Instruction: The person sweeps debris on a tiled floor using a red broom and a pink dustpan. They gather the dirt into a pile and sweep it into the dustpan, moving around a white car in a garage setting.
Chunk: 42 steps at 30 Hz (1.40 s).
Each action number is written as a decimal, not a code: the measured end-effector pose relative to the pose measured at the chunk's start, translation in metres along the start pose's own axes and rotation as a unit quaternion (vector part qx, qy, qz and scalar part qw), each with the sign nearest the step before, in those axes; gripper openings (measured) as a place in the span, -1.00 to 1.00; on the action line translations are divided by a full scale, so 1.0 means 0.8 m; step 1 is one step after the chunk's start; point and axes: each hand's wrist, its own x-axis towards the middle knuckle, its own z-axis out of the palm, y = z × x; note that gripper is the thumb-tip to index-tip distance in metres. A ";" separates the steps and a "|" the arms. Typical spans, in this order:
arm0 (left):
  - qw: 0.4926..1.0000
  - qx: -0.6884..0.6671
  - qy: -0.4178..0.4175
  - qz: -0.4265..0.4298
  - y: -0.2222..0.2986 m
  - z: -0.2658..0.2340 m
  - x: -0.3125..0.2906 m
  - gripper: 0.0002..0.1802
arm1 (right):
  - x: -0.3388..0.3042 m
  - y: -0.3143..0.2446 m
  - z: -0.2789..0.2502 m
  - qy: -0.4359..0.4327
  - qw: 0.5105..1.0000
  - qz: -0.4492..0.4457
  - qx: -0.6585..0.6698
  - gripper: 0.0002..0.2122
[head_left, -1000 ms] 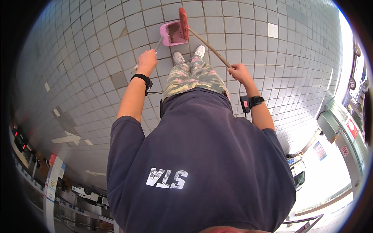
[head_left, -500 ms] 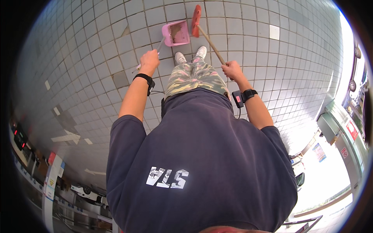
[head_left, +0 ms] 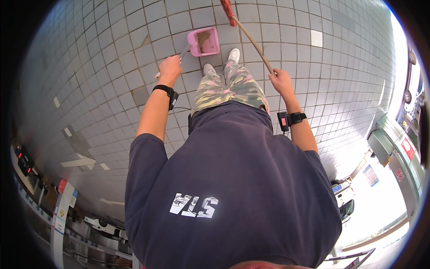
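My left hand is closed round the grey handle of a pink dustpan. The pan rests on the tiles just ahead of my feet, with brownish dirt inside it. My right hand grips the wooden stick of a broom, which slants forward and to the left. Its red head is beyond and to the right of the dustpan, apart from it, and is partly cut off by the picture's upper edge.
Grey square tiles cover the floor, with one white tile at the right. A doorway with a glass and metal frame opens on the right onto bright outdoors. Parked cars show at the lower left. A white post stands near them.
The broom head has moved forward, away from the dustpan. My right hand has shifted to the right with the stick. The dustpan and left hand have barely moved.
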 end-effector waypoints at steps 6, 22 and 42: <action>0.999 0.015 0.012 0.033 0.008 -0.024 0.008 -0.83 | 0.062 0.013 -0.007 0.035 0.999 -0.001 -0.026 -0.68; 0.998 0.001 0.055 0.039 -0.029 0.004 -0.018 -0.75 | 0.115 0.058 -0.001 -0.026 0.999 0.004 -0.031 -0.67; 1.000 0.013 0.020 0.014 0.044 -0.038 0.037 -0.79 | 0.113 0.053 -0.010 -0.046 0.999 -0.018 -0.014 -0.76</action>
